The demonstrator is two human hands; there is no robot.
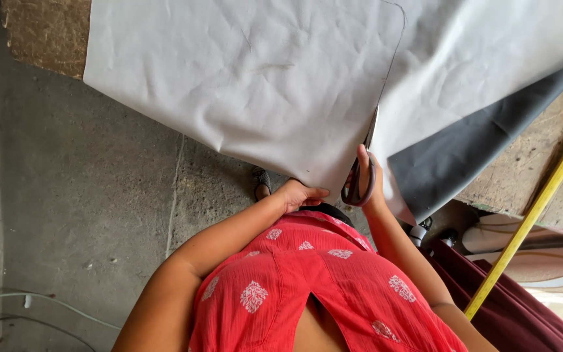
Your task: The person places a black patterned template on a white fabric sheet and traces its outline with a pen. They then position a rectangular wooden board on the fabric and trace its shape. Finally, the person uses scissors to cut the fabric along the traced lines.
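A large sheet of pale grey fabric (249,72) hangs over the table edge, with a thin pencilled line running across it. My right hand (367,186) is shut on the dark handles of a pair of scissors (360,176), whose blades enter the sheet's lower edge along that line. My left hand (300,194) pinches the sheet's hanging corner just left of the cut. The sheet's darker grey underside (464,153) shows to the right of the scissors. I wear a red top with white motifs.
A rough board table (47,32) carries the sheet; its bare part (535,169) shows at right. A yellow stick (535,208) leans diagonally at the right. Dark red cloth (522,313) lies below it. A concrete floor (86,195) and a sandalled foot (262,182) are beneath.
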